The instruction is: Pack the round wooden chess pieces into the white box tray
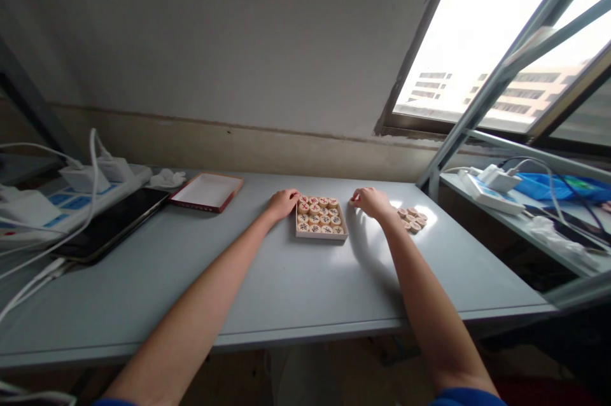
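A shallow open box [322, 236] stands on the grey table, filled with rows of round wooden pieces [314, 219] marked with red or black characters. My left hand [284, 202] rests at the box's upper left corner, its fingers together at the edge. To the right of the box, my right hand [371, 200] is closed, with its fingertips pinching a round wooden piece [352, 202] just above or on the table. Beyond my right wrist lies a loose group of wooden pieces [414, 221], partly hidden by the forearm.
A red-edged lid [208, 192] lies at the back left. Further left are a black tablet [119, 221], a power strip [138, 175] with chargers, and white cables. A metal frame [477, 104] and a side shelf [539, 228] with another power strip stand right.
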